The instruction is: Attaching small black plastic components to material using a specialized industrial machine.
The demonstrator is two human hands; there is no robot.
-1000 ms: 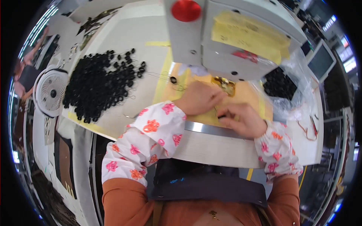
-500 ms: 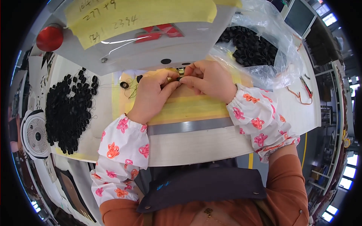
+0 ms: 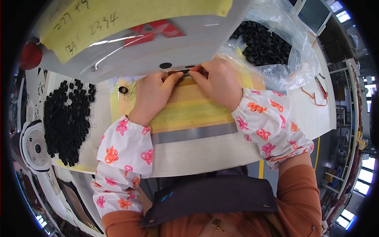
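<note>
Both hands are at the work area under the head of a white sewing machine point(image 3: 130, 55). My left hand point(image 3: 152, 94) is closed in a pinch on the left end of a small black band point(image 3: 185, 72). From the other side, my right hand point(image 3: 219, 85) pinches the same band, its thumb and forefinger close to the left fingertips. The machine head and my fingers hide most of the band, and the needle cannot be made out. A single black ring point(image 3: 123, 90) with loose threads lies left of my left hand.
A heap of black loops strung on threads point(image 3: 69, 122) covers the table's left side, beside a white fan point(image 3: 36, 146). At the back right, a clear plastic bag point(image 3: 302, 59) holds many black rings point(image 3: 264, 45). Small snips point(image 3: 321, 89) lie at the right edge.
Both hands have moved a little farther in under the machine head. The fingertips, earlier nearly touching, are now slightly apart along the black band. The whole view has shifted a little.
</note>
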